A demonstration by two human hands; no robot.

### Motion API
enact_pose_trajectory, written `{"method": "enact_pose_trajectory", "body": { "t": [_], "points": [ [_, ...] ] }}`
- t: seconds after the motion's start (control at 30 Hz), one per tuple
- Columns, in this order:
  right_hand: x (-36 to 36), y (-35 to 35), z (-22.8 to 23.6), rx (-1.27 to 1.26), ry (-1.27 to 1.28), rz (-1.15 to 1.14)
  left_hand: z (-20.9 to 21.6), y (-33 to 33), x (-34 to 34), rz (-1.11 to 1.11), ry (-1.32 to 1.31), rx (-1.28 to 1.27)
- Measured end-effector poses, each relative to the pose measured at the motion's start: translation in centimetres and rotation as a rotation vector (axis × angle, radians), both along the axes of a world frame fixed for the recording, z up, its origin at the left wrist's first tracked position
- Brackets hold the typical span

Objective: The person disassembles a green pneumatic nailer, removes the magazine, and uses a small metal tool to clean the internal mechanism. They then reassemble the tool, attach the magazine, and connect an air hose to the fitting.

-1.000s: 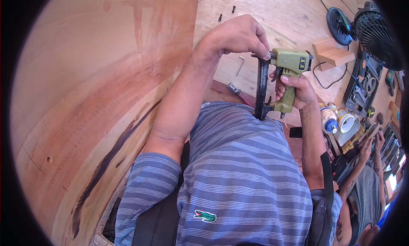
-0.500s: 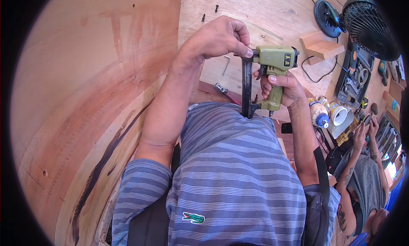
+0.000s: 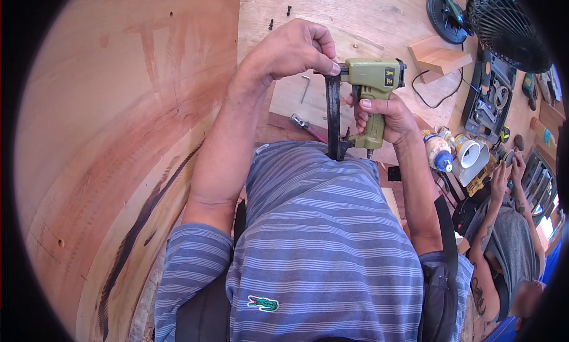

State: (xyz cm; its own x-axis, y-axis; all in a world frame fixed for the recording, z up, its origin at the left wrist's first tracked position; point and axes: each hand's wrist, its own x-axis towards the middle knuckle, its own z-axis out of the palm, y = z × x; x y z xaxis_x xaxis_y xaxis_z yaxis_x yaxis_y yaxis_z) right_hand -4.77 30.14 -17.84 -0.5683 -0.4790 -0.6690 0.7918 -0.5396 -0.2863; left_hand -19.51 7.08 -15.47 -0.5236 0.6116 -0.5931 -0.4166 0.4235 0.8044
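An olive-green pneumatic nail gun (image 3: 370, 73) with a long black magazine (image 3: 333, 114) is held in front of my striped shirt, its magazine's lower end close to the cloth. My right hand (image 3: 392, 118) wraps round the grip, thumb lying across it. At the nose, my left hand (image 3: 303, 48) is closed, thumb and fingers pinching the tip; any small piece between them is hidden. A hex key (image 3: 304, 89) lies on the bench just beyond my left wrist. Nearer to me rests a metal-headed tool with a reddish handle (image 3: 303, 124).
Two black bolts (image 3: 271, 24) lie far off. A tall wooden panel (image 3: 130, 105) stands along the left. On the right are a wood block (image 3: 440, 58), a black fan (image 3: 504, 31), an open tool case (image 3: 491, 99) and a white-blue bottle (image 3: 440, 152). A co-worker's hands (image 3: 504, 179) are beyond.
The whole view has shifted slightly, so everything sits a little further left. My grip on the nail gun looks the same.
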Motion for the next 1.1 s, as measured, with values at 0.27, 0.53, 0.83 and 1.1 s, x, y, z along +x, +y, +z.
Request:
{"method": "enact_pose_trajectory", "body": {
  "t": [0.27,0.53,0.83,1.1],
  "points": [
    [0.0,-0.3,0.0,0.053,0.007,0.001,0.1,0.1,0.0,-0.013,0.023,-0.013],
    [0.0,-0.3,0.0,0.016,0.016,-0.028,0.0,0.5,-0.2,-0.029,0.040,-0.045],
    [0.0,0.0,0.0,0.100,0.040,-0.008,1.5,1.0,-0.5,-0.050,0.077,-0.019],
    [-0.2,-0.4,1.6,0.150,0.043,-0.034,1.1,0.5,-0.8,-0.019,-0.005,0.059]
  ]
}}
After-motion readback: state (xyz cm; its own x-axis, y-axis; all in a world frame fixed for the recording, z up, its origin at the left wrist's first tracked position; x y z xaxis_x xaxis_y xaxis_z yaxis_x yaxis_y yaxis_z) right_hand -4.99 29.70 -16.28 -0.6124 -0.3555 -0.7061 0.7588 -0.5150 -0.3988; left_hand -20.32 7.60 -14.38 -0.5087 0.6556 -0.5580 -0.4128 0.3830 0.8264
